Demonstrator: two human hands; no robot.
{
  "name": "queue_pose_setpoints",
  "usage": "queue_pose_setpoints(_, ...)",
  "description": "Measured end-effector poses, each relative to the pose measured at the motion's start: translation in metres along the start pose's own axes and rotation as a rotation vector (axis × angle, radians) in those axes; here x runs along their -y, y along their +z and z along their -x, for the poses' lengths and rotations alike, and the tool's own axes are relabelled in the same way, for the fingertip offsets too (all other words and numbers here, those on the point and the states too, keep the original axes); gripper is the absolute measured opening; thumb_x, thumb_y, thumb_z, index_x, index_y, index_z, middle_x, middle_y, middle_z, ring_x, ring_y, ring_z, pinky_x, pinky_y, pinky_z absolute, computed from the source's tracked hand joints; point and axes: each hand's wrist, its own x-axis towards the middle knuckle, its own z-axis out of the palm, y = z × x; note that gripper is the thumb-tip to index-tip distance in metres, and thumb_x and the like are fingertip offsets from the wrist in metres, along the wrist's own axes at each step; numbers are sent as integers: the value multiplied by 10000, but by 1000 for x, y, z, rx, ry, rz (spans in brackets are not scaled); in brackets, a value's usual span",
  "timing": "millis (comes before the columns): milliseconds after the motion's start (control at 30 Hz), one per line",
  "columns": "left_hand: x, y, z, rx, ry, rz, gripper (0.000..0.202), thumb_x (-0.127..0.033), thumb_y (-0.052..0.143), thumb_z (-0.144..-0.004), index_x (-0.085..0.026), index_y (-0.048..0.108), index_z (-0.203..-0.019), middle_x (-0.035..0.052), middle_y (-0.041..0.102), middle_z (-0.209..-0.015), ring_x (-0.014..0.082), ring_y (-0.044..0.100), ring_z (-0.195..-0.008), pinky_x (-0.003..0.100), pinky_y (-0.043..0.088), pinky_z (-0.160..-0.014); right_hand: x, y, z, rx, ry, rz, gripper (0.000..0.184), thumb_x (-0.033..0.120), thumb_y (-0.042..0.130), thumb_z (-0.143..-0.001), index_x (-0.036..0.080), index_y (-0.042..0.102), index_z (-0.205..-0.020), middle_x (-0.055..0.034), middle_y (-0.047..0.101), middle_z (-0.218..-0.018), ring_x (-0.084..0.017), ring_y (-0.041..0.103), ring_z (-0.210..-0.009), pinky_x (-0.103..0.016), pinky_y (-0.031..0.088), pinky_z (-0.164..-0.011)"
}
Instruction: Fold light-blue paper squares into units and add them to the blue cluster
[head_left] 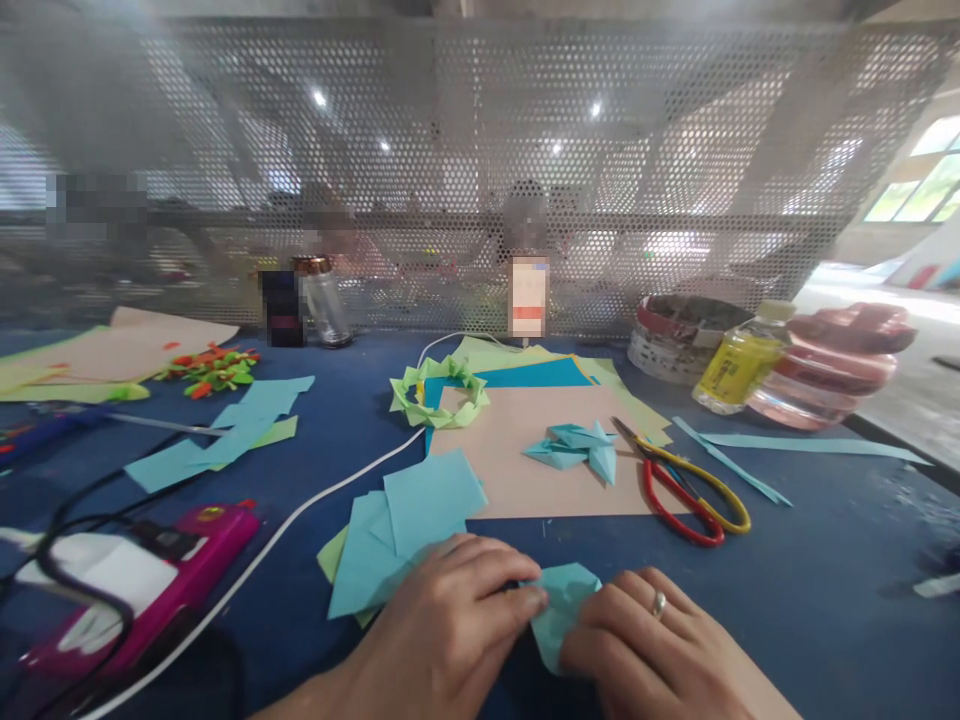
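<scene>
Close to me, a light blue sheet of paper point(559, 610), partly folded, is held between both hands. My left hand point(469, 610) pinches its left edge between thumb and fingers. Curled fingers of my right hand point(649, 635), which wears a ring, grip the paper's right side and hide part of it. Beyond the left hand lies a stack of light blue paper squares point(420, 510). Folded blue paper pieces point(574, 450) rest on a beige sheet point(510, 490). Scissors point(686, 490) with one red and one yellow handle lie right of them. A green folded-paper ring point(439, 392) sits farther back.
A magenta power strip point(217, 540) with plugs and a white cable point(300, 510) are at left. Orange-green folded pieces point(210, 370) lie behind it. Paper strips point(817, 443), a yellow-labelled bottle point(742, 360) and a tape roll point(667, 340) stand right. A perforated metal screen point(465, 130) closes the back.
</scene>
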Motion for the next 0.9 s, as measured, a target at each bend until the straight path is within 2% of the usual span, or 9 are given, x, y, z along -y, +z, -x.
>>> queue_pose_setpoints(100, 4, 6, 0, -74, 58, -26, 251, -147, 418, -976, -200, 653, -1045, 40, 706, -1033, 189, 646, -953, 339, 525, -811, 0, -12, -2, 84, 25, -15, 306, 30, 384, -908, 237, 607, -882, -8, 659, -789, -169, 563, -652, -289, 416, -621)
queue_pose_setpoints(333, -2, 14, 2, -247, 199, -113, 252, -68, 416, -933, -142, 657, -940, 63, 711, -866, 176, 670, -839, 315, 544, -754, 2, -33, -14, 176, 108, -117, 353, 68, 315, -946, 232, 622, -889, -59, 675, -863, -188, 602, -729, -291, 491, -676)
queue_pose_setpoints(467, -11, 10, 5, -226, 150, -154, 252, 4, 444, -871, -133, 656, -881, 51, 699, -795, 146, 661, -675, 262, 548, -641, 2, -28, -14, 237, 147, -158, 297, 53, 362, -910, 220, 595, -833, -62, 642, -834, -200, 589, -731, -298, 497, -670)
queue_pose_setpoints(633, -15, 8, 8, -213, 106, -180, 246, -1, 450, -869, -157, 638, -847, 32, 677, -743, 140, 648, -621, 248, 538, -603, 4, -19, -13, 190, 138, -178, 143, 111, 490, -910, 210, 592, -894, -52, 637, -841, -198, 592, -732, -294, 492, -666)
queue_pose_setpoints(800, -17, 15, 10, -223, 125, -178, 226, 27, 488, -795, -157, 609, -746, 25, 657, -684, 142, 607, -564, 255, 505, -542, 6, -25, -14, 221, 79, -190, 311, 36, 363, -928, 228, 544, -763, -36, 616, -779, -160, 561, -636, -244, 455, -569)
queue_pose_setpoints(900, -17, 14, 11, -217, 122, -123, 214, -4, 488, -836, -156, 616, -756, 21, 680, -724, 142, 652, -629, 247, 528, -580, 5, -31, -15, 253, 64, -182, 359, 37, 311, -940, 230, 531, -731, -45, 621, -783, -171, 562, -656, -262, 473, -593)
